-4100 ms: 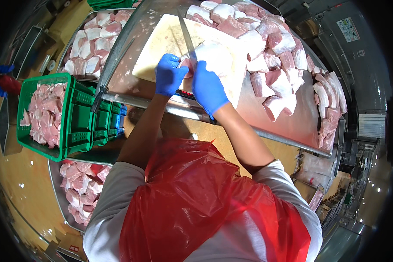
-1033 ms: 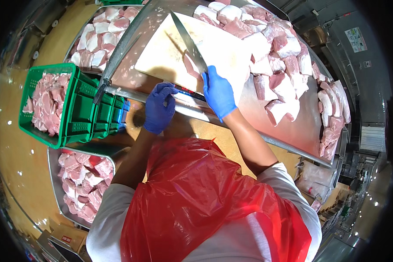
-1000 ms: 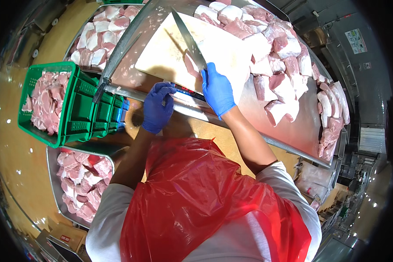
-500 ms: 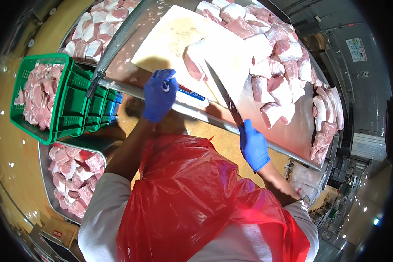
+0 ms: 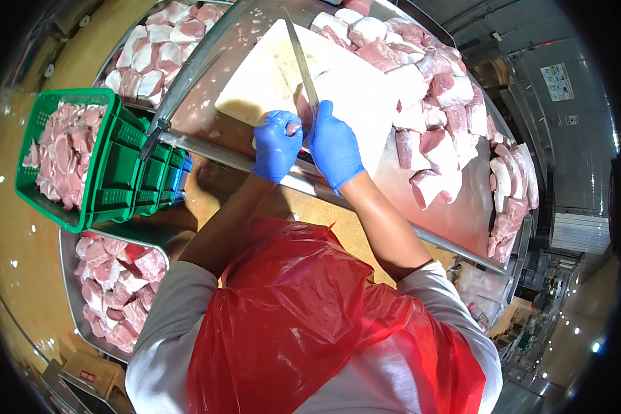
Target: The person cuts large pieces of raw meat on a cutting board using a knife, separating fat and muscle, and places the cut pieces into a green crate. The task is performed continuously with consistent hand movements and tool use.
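Observation:
My right hand (image 5: 334, 146), in a blue glove, grips the handle of a long knife (image 5: 298, 58), whose blade points away over the white cutting board (image 5: 259, 79). Close beside it, my left hand (image 5: 277, 148), also gloved, is closed at the board's near edge. Something small and pinkish shows between its fingers, too small to name. A piece of meat (image 5: 303, 103) lies on the board just beyond my hands, partly behind the blade; glare washes out its pale side.
Many raw meat chunks (image 5: 438, 110) lie on the metal table (image 5: 455, 224) to the right. At left stand a green crate (image 5: 110, 172) of meat slices and a metal tub (image 5: 72, 276) of meat pieces. Another meat-filled tray (image 5: 145, 58) sits at the far left.
My right hand has moved left and away from me with the knife, and the blade has swung upright over the board. My left hand has shifted slightly right, beside it.

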`<action>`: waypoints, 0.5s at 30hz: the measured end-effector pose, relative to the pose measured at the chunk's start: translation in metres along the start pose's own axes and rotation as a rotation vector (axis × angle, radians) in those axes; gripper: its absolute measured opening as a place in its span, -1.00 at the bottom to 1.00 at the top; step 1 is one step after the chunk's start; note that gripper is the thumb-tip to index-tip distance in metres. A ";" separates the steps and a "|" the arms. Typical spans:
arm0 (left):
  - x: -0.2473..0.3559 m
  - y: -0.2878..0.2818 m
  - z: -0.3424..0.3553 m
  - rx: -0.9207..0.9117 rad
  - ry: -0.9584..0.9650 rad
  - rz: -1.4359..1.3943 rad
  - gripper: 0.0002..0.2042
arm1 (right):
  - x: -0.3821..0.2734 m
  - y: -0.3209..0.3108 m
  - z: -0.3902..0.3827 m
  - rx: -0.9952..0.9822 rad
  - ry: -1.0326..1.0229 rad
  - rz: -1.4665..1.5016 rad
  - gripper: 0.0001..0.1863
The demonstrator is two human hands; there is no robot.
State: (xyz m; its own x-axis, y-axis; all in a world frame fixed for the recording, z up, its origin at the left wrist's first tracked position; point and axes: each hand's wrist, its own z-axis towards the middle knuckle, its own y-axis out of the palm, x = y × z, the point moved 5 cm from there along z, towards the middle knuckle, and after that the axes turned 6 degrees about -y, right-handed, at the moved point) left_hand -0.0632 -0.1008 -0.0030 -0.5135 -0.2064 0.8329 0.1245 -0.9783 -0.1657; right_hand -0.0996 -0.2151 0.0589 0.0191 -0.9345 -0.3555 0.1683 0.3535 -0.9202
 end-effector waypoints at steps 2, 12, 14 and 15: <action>-0.006 0.000 0.003 -0.036 -0.041 -0.031 -0.94 | -0.003 0.004 0.005 -0.030 0.000 -0.030 -0.77; -0.041 -0.030 0.024 -0.047 -0.205 -0.180 -0.85 | 0.052 -0.054 -0.151 -0.527 0.062 -0.321 -0.80; -0.031 -0.031 0.026 -0.079 -0.315 -0.169 -0.85 | 0.048 -0.082 -0.150 -0.515 0.017 -0.317 -0.82; -0.028 -0.029 0.026 -0.099 -0.368 -0.165 -0.85 | 0.046 -0.089 -0.149 -0.506 -0.002 -0.316 -0.82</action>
State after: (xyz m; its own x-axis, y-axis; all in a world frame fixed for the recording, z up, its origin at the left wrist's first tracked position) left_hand -0.0306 -0.0658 -0.0078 -0.1798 -0.0439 0.9827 -0.0254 -0.9985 -0.0493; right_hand -0.2609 -0.2832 0.0996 0.0464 -0.9976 -0.0521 -0.3248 0.0343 -0.9452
